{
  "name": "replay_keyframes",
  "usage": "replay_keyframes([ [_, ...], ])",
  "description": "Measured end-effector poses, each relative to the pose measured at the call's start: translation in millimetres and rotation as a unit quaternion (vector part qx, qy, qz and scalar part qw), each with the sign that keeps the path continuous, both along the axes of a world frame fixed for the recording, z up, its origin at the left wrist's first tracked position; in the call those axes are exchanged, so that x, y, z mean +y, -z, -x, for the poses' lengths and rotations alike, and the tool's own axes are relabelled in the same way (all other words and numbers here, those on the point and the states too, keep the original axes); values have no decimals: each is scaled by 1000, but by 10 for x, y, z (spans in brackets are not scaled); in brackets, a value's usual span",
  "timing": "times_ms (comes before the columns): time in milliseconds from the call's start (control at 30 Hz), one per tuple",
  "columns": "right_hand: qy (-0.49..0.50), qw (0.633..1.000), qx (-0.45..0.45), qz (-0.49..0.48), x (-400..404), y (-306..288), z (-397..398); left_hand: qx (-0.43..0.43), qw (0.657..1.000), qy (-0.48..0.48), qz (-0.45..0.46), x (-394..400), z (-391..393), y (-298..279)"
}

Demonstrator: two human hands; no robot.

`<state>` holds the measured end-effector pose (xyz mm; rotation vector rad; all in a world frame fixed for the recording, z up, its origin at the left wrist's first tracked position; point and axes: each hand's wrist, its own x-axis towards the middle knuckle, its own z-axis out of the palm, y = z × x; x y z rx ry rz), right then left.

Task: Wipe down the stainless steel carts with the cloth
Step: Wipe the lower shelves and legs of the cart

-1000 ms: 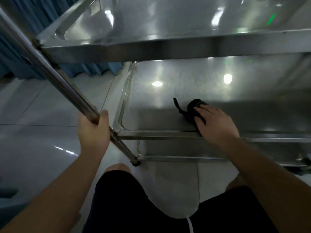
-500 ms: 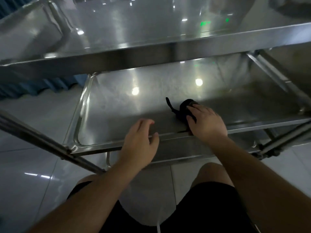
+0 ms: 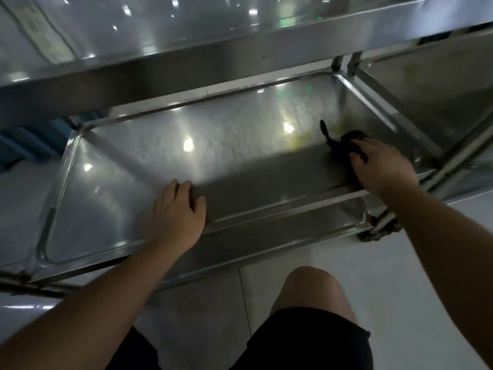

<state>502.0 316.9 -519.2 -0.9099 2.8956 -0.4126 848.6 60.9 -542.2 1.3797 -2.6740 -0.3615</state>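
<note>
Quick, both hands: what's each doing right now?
Left hand: open, flat on the steel cart's lower shelf, holding nothing.
Right hand: pressing the black cloth onto that shelf.

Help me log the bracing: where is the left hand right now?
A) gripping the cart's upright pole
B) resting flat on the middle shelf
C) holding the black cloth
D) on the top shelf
B: the left hand lies palm-down on the middle shelf, while the right hand presses the black cloth.

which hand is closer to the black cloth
Right. The right hand presses on the black cloth at the middle shelf's right end; the left hand rests flat on the shelf, well left of it.
</note>
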Motion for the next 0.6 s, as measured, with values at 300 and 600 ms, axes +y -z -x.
replay_keyframes([
  [300,126,991,-32,1,-188,-24,358,-51,998,-12,44,0,-130,4],
  [600,-277,957,-72,47,-2205,66,-1732,-36,998,-25,45,32,-159,-40],
])
